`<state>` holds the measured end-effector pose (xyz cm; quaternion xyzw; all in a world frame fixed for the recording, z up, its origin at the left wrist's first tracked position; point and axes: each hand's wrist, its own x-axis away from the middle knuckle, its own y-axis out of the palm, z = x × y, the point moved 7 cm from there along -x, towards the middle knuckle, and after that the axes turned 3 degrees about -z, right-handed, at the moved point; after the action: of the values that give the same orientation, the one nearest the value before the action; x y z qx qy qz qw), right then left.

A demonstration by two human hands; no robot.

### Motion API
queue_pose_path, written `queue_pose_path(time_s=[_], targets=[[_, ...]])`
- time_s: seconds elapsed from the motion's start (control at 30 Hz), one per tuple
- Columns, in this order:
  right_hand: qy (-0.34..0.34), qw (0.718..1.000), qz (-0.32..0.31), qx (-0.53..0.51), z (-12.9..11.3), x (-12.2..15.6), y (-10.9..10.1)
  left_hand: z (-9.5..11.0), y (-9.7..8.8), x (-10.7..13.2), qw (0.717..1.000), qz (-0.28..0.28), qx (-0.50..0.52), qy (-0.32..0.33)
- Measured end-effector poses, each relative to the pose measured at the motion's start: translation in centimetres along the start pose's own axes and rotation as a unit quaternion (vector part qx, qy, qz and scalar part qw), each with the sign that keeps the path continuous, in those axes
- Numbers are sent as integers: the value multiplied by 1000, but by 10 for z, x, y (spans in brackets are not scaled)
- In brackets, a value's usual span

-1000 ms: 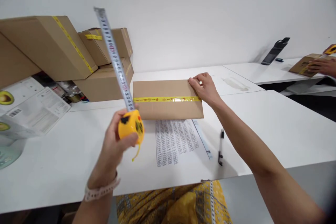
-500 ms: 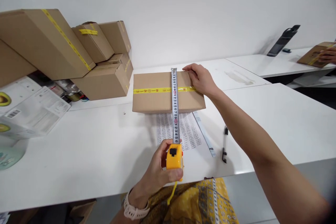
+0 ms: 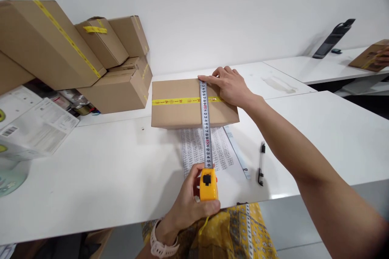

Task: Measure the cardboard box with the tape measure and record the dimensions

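My left hand (image 3: 194,200) is wrapped round a yellow tape measure (image 3: 208,188), near the table's front edge. Its silver blade (image 3: 206,125) stretches away from me across the top of a taped cardboard box (image 3: 176,115). My right hand (image 3: 232,85) rests over the box's far right part, its index finger holding the blade's far end down at the back edge. That finger covers the metal hook. Under the near side of the box lies a printed sheet (image 3: 190,149), partly hidden. A pen (image 3: 261,164) lies to the right of the sheet.
Cardboard boxes (image 3: 112,93) are stacked at the left against the wall. Before them stands a white printed carton (image 3: 45,129), with a pale green object (image 3: 12,180) nearer me. A dark bottle (image 3: 334,39) and another person's hand (image 3: 383,56) on a box (image 3: 364,58) are far right.
My right index finger has reached left onto the blade's far end, covering the hook. My left hand and the tape measure have shifted slightly right. The view has tilted a little.
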<state>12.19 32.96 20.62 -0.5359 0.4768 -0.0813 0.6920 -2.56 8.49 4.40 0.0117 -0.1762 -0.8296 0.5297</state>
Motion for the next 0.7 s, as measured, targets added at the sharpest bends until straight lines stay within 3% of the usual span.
queue_pose_path(time_s=[0.33,0.53,0.7], targets=[[6,1000,5,3,1,3,2,-7,-1,-1,999,3,-44,8],[45,998,35,-16,7,12,3,-16,-18,12,985,60,-148,62],[68,997,35,-9,-17,38,-11,-27,-31,17,966,53,-251,42]])
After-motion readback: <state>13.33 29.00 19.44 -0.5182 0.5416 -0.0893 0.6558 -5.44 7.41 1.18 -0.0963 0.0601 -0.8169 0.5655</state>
